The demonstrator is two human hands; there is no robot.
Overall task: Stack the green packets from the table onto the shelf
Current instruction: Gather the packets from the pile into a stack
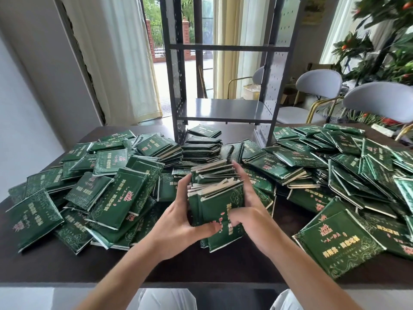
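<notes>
You hold a bundle of green packets [215,193] upright between both hands, just above the dark bench [67,265] near its front edge. The packets are glossy dark green with gold cloud patterns, gold and red lettering and pale sealed edges. Your left hand [178,218] curls its grip round the bundle's left side; your right hand [250,211] clasps the right side, thumb seemingly across the front packet, though blur hides it. Loose packets [335,166] cover the bench around. Behind them stands the grey metal shelf [223,109].
</notes>
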